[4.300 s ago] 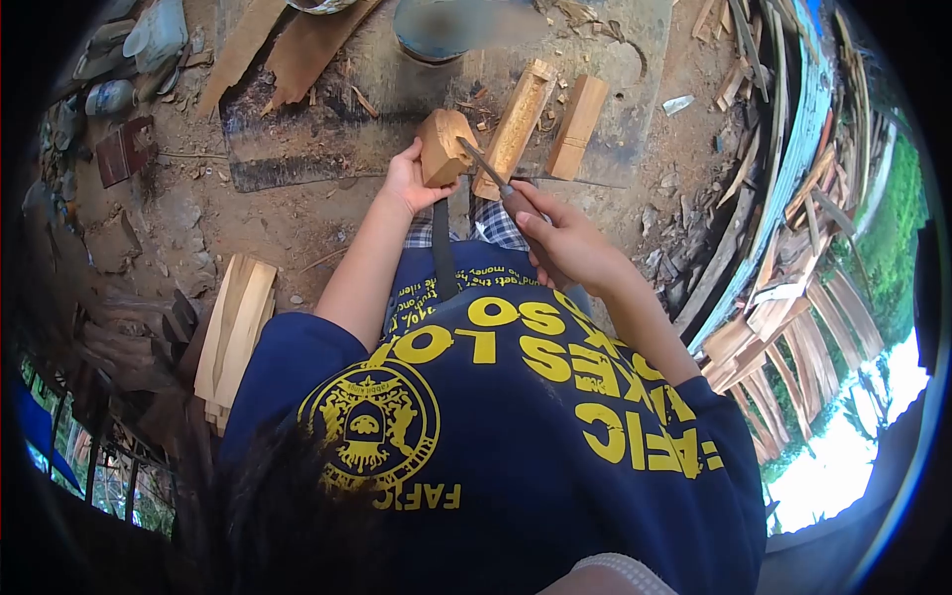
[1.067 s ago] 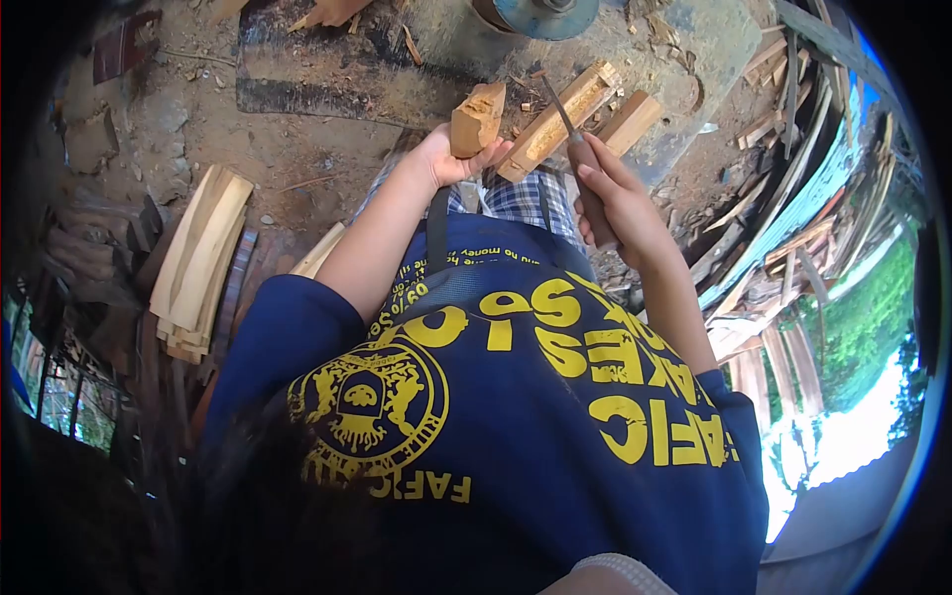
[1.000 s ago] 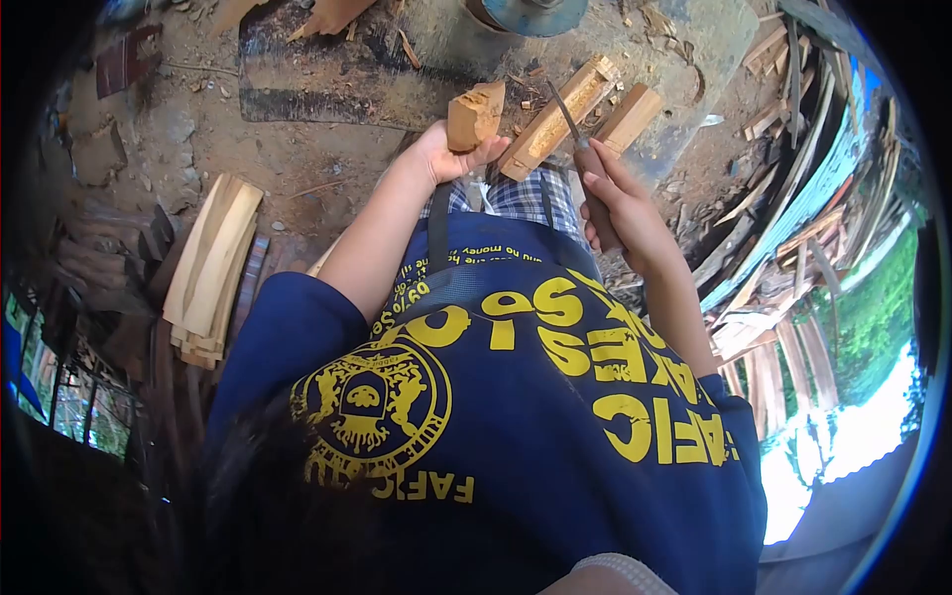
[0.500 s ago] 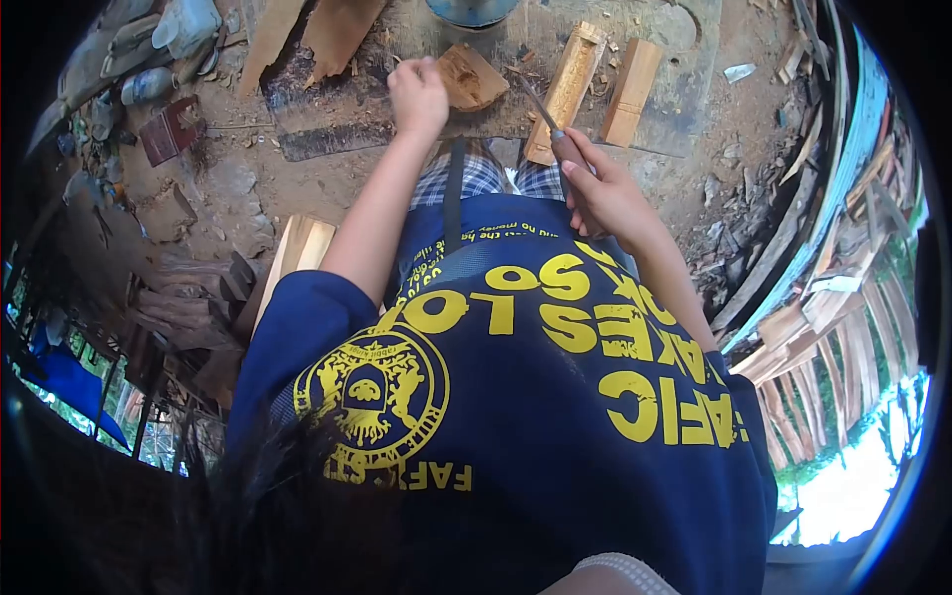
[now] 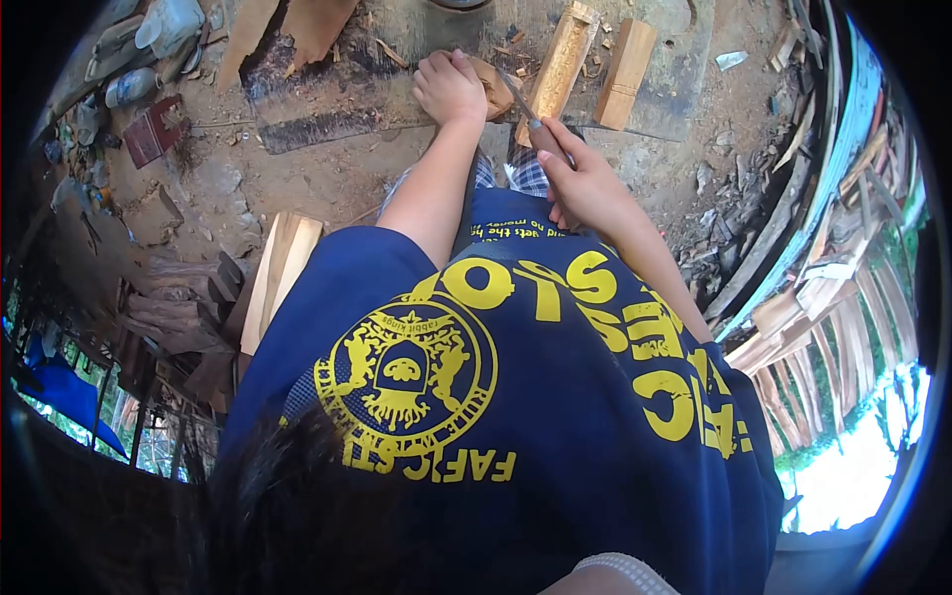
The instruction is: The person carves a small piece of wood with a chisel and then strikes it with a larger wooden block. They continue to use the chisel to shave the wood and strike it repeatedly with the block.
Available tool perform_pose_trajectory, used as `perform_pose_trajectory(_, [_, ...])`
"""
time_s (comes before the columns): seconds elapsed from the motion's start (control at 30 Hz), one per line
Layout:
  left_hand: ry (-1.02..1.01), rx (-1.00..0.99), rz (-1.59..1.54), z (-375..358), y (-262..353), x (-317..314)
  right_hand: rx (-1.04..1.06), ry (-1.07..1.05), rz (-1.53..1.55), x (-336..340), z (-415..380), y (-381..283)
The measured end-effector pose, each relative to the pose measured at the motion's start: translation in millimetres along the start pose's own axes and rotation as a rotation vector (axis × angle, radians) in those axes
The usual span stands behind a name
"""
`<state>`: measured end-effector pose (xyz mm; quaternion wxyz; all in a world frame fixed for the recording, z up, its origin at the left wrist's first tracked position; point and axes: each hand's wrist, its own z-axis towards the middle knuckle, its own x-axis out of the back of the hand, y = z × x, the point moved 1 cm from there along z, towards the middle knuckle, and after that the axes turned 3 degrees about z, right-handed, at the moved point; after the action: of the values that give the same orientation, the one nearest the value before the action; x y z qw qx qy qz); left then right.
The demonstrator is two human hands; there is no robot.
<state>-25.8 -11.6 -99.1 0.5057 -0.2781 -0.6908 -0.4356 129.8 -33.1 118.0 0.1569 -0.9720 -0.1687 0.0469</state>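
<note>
My left hand (image 5: 451, 89) is closed on a short, rough wood block (image 5: 494, 91), its fingers curled over the block's left side and hiding much of it. In my right hand (image 5: 587, 178) is a carving tool (image 5: 552, 144) with a brown handle and a narrow metal blade. The blade points up and left, its tip close to the right side of the block. Just beyond the blade, a long wood piece (image 5: 559, 69) with a hollowed face lies on the worn board (image 5: 327, 119). A second, smoother wood piece (image 5: 627, 77) rests to its right.
Wood chips and shavings litter the board. Broad flat wood scraps (image 5: 315, 28) lie at its upper left. A dark round object (image 5: 459, 5) shows at the top edge. A pale timber (image 5: 283, 273) stands by my left arm, with stacked wood (image 5: 183, 307) farther left.
My left hand has moved right onto the wood block, which has shifted right and nearer to me. The tool in my right hand has come slightly left, and the view has shifted.
</note>
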Motion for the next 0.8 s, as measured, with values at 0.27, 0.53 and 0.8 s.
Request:
perform_pose_trajectory(0.27, [0.022, 0.045, 0.095, 0.2, 5.2, 1.7, -0.073, 0.012, -0.154, 3.8, -11.1, -14.6])
perform_pose_trajectory(0.53, [0.155, 0.01, 0.064, -2.1, -1.7, -13.0, 0.035, 0.103, -0.094, -7.7, -0.9, 3.6])
perform_pose_trajectory(0.8, [0.2, 0.015, 0.048, -3.4, -3.5, -12.4, 0.053, 0.107, -0.111, 0.1, -3.1, -3.7])
